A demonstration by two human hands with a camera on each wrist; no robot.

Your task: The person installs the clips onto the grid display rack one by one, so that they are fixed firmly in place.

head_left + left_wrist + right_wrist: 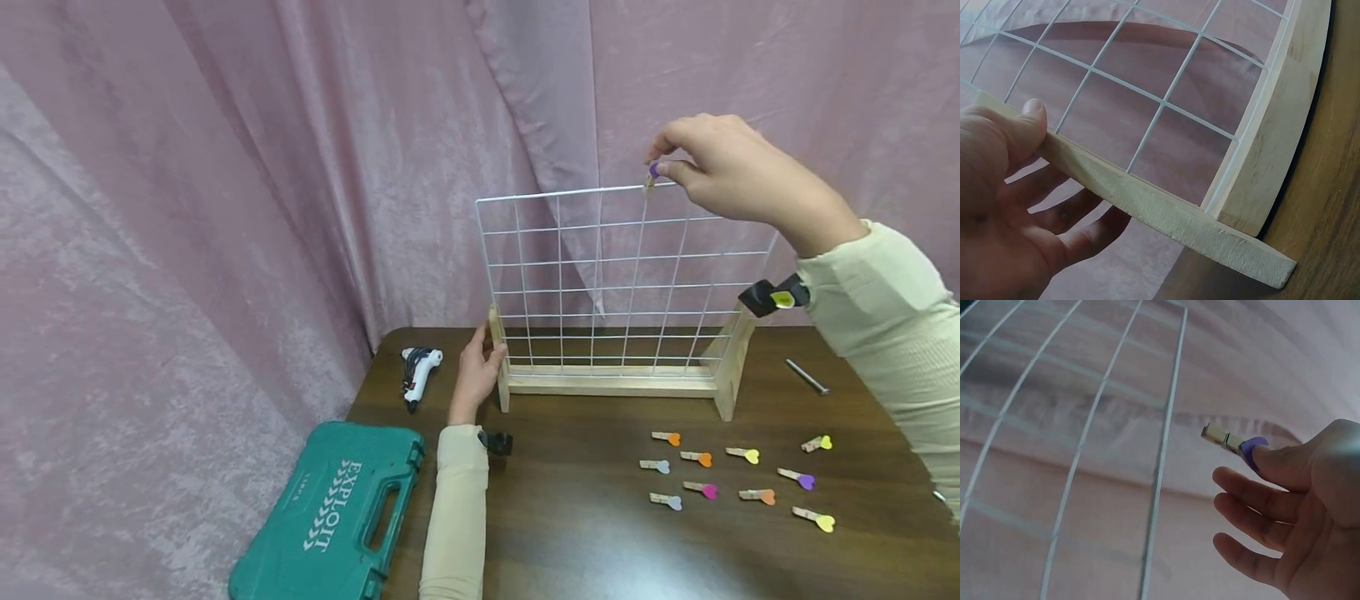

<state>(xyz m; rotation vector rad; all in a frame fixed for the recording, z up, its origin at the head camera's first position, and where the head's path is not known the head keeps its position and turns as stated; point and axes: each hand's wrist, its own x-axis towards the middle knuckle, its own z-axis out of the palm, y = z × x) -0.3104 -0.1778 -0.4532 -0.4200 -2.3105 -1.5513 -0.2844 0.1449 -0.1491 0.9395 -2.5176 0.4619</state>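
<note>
My right hand (723, 171) pinches a small wooden clothespin (1222, 437) by its purple heart end, between thumb and index finger; the other fingers are spread. In the head view the clothespin overlaps the top wire of a white wire grid (558, 194). Its wooden end points towards that wire in the right wrist view, with a gap between them. The grid stands upright in a pale wooden stand (611, 387). At the stand's left side, my left hand (475, 375) grips the wooden side piece (1147, 203), thumb on one side and fingers round the other.
Several heart-topped clothespins, among them a pink one (707, 490), lie scattered on the brown table (555, 525) at front right. A metal bolt (807, 377) lies right of the stand. On the left are a white glue gun (422, 372) and a green case (300, 508). Pink curtains (420, 167) hang behind.
</note>
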